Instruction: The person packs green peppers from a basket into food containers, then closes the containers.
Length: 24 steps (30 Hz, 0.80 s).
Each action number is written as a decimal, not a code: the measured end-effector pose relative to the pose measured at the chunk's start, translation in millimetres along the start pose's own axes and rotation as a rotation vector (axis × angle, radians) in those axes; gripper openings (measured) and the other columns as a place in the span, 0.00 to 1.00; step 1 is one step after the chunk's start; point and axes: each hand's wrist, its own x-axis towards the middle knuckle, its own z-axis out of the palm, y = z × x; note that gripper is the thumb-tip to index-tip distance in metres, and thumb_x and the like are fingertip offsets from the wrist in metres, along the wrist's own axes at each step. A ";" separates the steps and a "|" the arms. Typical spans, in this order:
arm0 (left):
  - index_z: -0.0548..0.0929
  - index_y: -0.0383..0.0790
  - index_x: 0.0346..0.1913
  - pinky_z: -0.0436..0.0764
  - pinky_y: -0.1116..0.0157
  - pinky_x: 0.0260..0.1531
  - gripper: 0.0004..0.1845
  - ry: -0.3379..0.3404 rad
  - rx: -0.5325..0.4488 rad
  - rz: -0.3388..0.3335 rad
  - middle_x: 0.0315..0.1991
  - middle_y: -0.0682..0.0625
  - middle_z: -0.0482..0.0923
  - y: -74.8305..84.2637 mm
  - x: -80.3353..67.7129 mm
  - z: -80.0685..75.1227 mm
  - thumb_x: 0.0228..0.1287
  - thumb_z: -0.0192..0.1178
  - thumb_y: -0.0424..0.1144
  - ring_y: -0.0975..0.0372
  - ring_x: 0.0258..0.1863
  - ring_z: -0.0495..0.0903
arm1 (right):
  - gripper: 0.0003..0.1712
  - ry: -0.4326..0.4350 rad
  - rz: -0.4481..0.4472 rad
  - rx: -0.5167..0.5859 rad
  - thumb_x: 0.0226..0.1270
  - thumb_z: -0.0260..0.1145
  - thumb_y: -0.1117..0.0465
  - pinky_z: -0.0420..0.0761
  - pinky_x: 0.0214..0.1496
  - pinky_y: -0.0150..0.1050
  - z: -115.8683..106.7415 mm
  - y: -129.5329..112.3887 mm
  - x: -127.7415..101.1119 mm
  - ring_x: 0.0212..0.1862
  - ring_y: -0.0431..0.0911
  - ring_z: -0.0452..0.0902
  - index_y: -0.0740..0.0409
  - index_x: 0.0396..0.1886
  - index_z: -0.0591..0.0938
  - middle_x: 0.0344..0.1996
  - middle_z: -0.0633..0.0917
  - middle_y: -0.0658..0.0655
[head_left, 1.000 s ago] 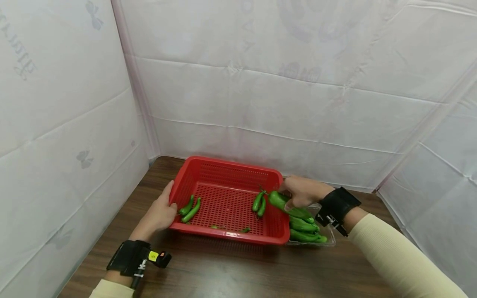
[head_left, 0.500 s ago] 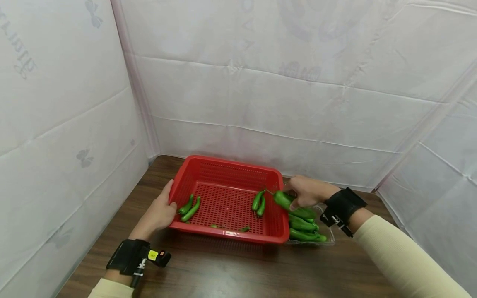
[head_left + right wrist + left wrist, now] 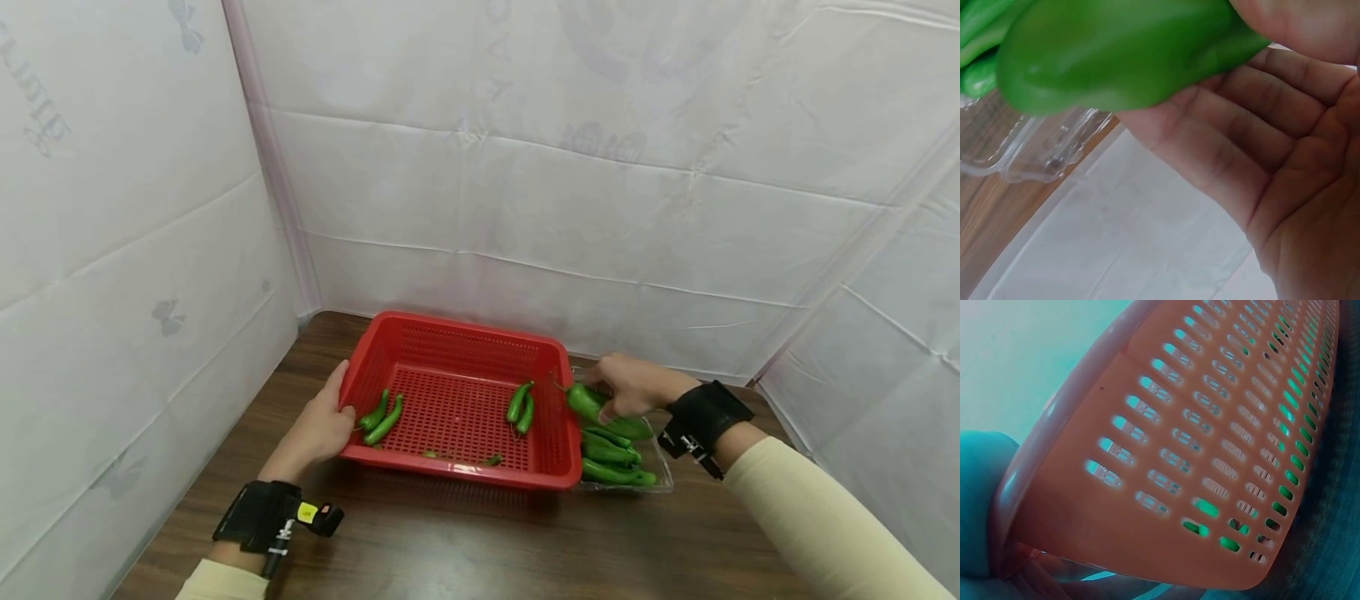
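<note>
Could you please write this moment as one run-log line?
Left hand: grips red basket at one end; right hand: holds large green pepper over clear tray; basket: slim green peppers; tray: other green peppers

1. A brown wooden table [image 3: 450,550] is filling the lower middle of the head view, its dark grain running across from side to side, and its far edge is stretching from the centre left towards the right.
2. A pale patch of glare is shining on the bare wood at the bottom centre.
3. A red perforated basket [image 3: 453,417] is standing on the wood just below the frame's centre, its long side slanting slightly down to the right.
4. A clear plastic tray [image 3: 663,468] is lying on the wood right of centre, just beside the basket, whose right rim is hiding part of it.
</note>
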 end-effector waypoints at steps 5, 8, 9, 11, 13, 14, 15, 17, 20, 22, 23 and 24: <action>0.33 0.34 0.84 0.71 0.33 0.67 0.40 -0.004 -0.002 0.000 0.78 0.23 0.56 -0.2 0.2 0.2 0.78 0.41 0.31 0.33 0.72 0.67 | 0.13 0.000 0.041 -0.021 0.55 0.81 0.66 0.61 0.27 0.31 2.1 13.0 -8.5 0.23 0.36 0.59 0.51 0.29 0.82 0.18 0.66 0.43; 0.33 0.35 0.84 0.70 0.33 0.67 0.40 -0.009 -0.005 -0.005 0.78 0.24 0.56 -0.1 0.7 0.0 0.78 0.41 0.31 0.33 0.73 0.67 | 0.12 0.000 0.045 -0.036 0.54 0.81 0.65 0.63 0.28 0.31 4.1 20.0 -12.7 0.23 0.35 0.60 0.51 0.33 0.85 0.19 0.68 0.43; 0.32 0.35 0.84 0.71 0.33 0.67 0.40 -0.010 -0.003 -0.005 0.78 0.24 0.56 -0.2 0.9 -0.1 0.78 0.41 0.31 0.33 0.72 0.67 | 0.12 -0.001 0.050 -0.039 0.54 0.81 0.65 0.63 0.28 0.31 4.7 21.7 -14.0 0.23 0.35 0.60 0.51 0.34 0.86 0.19 0.68 0.43; 0.32 0.35 0.84 0.71 0.33 0.66 0.41 -0.012 -0.001 -0.005 0.78 0.23 0.55 -0.1 0.9 -0.5 0.78 0.41 0.31 0.33 0.72 0.67 | 0.12 -0.004 0.061 -0.041 0.54 0.81 0.65 0.65 0.29 0.32 6.4 25.1 -16.4 0.24 0.36 0.62 0.52 0.36 0.87 0.20 0.71 0.43; 0.32 0.35 0.84 0.71 0.33 0.66 0.41 -0.013 0.002 -0.003 0.78 0.23 0.55 -0.2 1.0 -0.8 0.78 0.41 0.31 0.33 0.72 0.67 | 0.14 -0.013 0.075 -0.037 0.54 0.81 0.64 0.68 0.30 0.32 8.1 28.0 -18.9 0.25 0.36 0.65 0.53 0.40 0.88 0.22 0.74 0.44; 0.32 0.35 0.84 0.71 0.33 0.66 0.41 -0.013 0.002 -0.001 0.78 0.23 0.55 -0.2 0.9 -0.7 0.78 0.40 0.31 0.33 0.73 0.66 | 0.15 -0.021 0.088 -0.038 0.54 0.81 0.64 0.71 0.31 0.33 9.3 29.9 -20.2 0.27 0.37 0.67 0.53 0.41 0.88 0.23 0.77 0.44; 0.32 0.34 0.84 0.71 0.33 0.66 0.41 -0.013 0.004 0.000 0.78 0.23 0.55 -0.3 0.9 -0.5 0.78 0.40 0.31 0.33 0.73 0.66 | 0.17 -0.025 0.101 -0.041 0.54 0.82 0.64 0.73 0.32 0.34 10.9 31.8 -21.3 0.28 0.37 0.70 0.53 0.43 0.88 0.25 0.79 0.45; 0.32 0.34 0.84 0.71 0.34 0.67 0.41 -0.013 0.003 -0.003 0.78 0.23 0.55 -0.1 0.7 -0.2 0.78 0.40 0.31 0.33 0.73 0.66 | 0.18 -0.045 0.132 -0.046 0.53 0.81 0.66 0.78 0.36 0.37 14.6 35.9 -23.0 0.32 0.39 0.75 0.53 0.45 0.87 0.30 0.83 0.46; 0.32 0.34 0.84 0.71 0.34 0.67 0.41 -0.014 0.002 -0.008 0.78 0.23 0.55 0.2 0.8 0.0 0.78 0.40 0.31 0.33 0.73 0.67 | 0.21 -0.070 0.186 -0.056 0.52 0.79 0.69 0.82 0.40 0.41 22.0 40.8 -25.4 0.37 0.41 0.79 0.54 0.47 0.84 0.36 0.85 0.49; 0.32 0.35 0.84 0.71 0.34 0.66 0.41 -0.015 0.000 -0.011 0.78 0.23 0.56 0.5 0.9 0.0 0.78 0.41 0.31 0.34 0.72 0.67 | 0.22 -0.083 0.226 -0.050 0.52 0.79 0.70 0.83 0.41 0.43 27.2 42.8 -26.2 0.38 0.43 0.79 0.54 0.47 0.82 0.36 0.84 0.50; 0.32 0.35 0.84 0.71 0.34 0.67 0.41 -0.015 0.001 -0.011 0.78 0.23 0.56 0.6 1.1 -0.1 0.78 0.41 0.31 0.34 0.72 0.67 | 0.24 -0.082 0.237 -0.053 0.52 0.78 0.71 0.83 0.42 0.43 29.7 43.4 -26.4 0.38 0.43 0.79 0.54 0.48 0.82 0.37 0.84 0.50; 0.32 0.35 0.84 0.71 0.34 0.66 0.41 -0.015 0.002 -0.010 0.78 0.23 0.56 0.7 1.3 -0.5 0.78 0.41 0.31 0.34 0.72 0.67 | 0.25 -0.079 0.246 -0.055 0.52 0.78 0.71 0.82 0.42 0.43 32.0 43.6 -26.4 0.38 0.43 0.78 0.54 0.49 0.81 0.36 0.84 0.49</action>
